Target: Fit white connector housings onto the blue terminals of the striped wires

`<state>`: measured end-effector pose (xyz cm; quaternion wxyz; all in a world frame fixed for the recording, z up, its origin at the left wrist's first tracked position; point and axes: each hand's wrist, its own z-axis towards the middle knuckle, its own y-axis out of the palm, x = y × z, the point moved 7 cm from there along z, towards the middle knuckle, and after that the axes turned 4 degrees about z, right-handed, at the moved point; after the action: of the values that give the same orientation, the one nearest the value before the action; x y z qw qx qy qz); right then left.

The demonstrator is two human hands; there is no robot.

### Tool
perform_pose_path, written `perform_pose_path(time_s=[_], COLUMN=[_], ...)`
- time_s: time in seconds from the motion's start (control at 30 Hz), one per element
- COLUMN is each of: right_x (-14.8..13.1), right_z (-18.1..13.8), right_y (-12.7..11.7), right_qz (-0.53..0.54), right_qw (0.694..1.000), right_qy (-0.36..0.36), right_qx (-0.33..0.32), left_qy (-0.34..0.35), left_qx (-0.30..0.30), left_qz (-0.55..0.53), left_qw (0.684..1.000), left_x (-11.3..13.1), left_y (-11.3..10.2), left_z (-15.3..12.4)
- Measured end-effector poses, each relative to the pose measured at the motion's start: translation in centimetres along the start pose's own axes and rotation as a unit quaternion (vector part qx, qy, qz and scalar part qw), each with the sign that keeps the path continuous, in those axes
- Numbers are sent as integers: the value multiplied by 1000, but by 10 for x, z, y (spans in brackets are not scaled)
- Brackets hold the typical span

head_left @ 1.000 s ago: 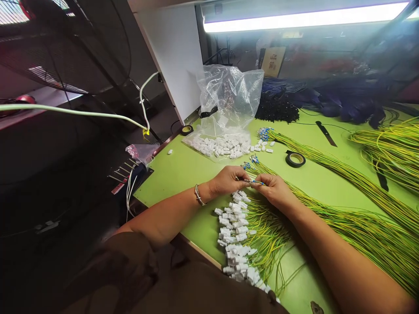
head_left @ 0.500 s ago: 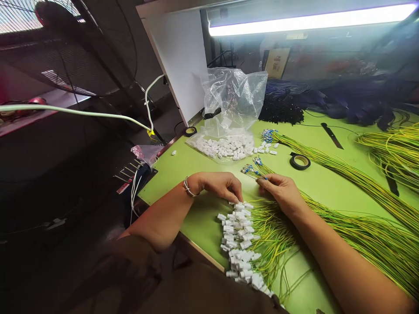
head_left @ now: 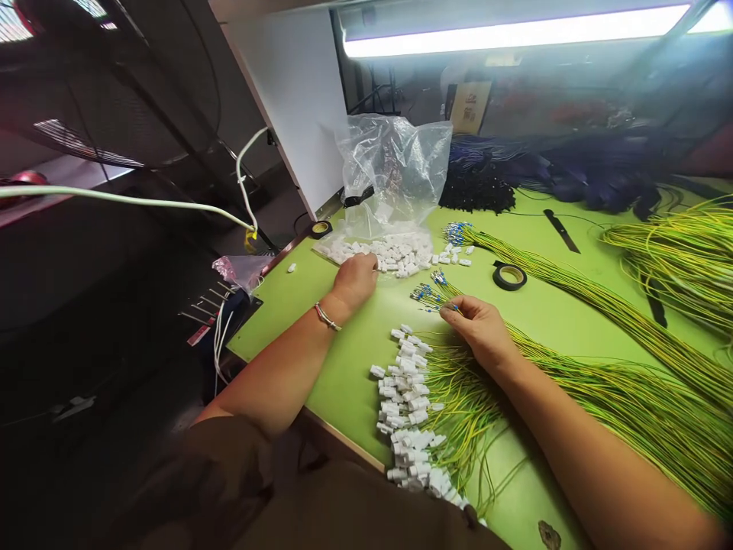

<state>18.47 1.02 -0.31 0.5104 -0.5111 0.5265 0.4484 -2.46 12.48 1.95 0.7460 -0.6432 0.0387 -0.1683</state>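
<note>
My left hand (head_left: 356,276) is at the near edge of a pile of white plastic connector housings (head_left: 401,256) on a clear plastic bag (head_left: 395,172). Its fingers are curled, and their tips are mostly hidden. My right hand (head_left: 478,325) pinches a yellow-green wire near its blue-sleeved terminal (head_left: 456,308). Just beyond those fingers lie more wire ends with blue-sleeved terminals (head_left: 427,292). Nearer my body, a stack of wires with white housings (head_left: 406,389) on their ends runs along the table, the wires passing beneath my right forearm.
On the green table (head_left: 343,374) lie a black tape roll (head_left: 509,276), a smaller roll (head_left: 321,228), a dark strip (head_left: 561,231) and another wire bundle (head_left: 550,263). Black parts (head_left: 478,189) sit at the back. A pale cable (head_left: 131,201) hangs across the left.
My left hand has moved away from the stack of fitted housings, up to the loose pile by the bag. My right hand still pinches a wire. The view has shifted slightly.
</note>
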Motion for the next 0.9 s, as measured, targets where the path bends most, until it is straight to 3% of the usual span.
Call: perform_pose_path(time_s=[0.13, 0.23, 0.3, 0.4, 0.47, 0.53, 0.67, 0.9], right_x=[-3, -5, -6, -6, -5, -6, -8, -9], right_z=[-1, -1, -1, -1, -2, -3, -4, -5], right_y=[0, 0, 0, -2, -3, -4, -3, -2], right_qz=[-27, -43, -45, -34, -30, -31, -41, -82], right_qw=[1000, 999, 999, 998, 998, 998, 997, 993], right_qy=[-4, -14, -23, -33, -38, -43, -59, -79], right_qx=[5, 9, 13, 30, 37, 37, 35, 37], left_qy=[6, -10, -31, -70, -104, -136, -162, -144], left_qx=[28, 10, -78, -212, -247, -257, -267, -296], left_qz=[-63, -227, -396, -589, -649, -679, -700, -686], left_qw=[998, 974, 915, 776, 712, 674, 642, 649], left_x=[2, 10, 22, 46, 55, 58, 60, 66], left_y=[-10, -13, -2, 18, 26, 31, 34, 34], left_z=[-4, -11, -19, -37, -44, -47, -47, -52])
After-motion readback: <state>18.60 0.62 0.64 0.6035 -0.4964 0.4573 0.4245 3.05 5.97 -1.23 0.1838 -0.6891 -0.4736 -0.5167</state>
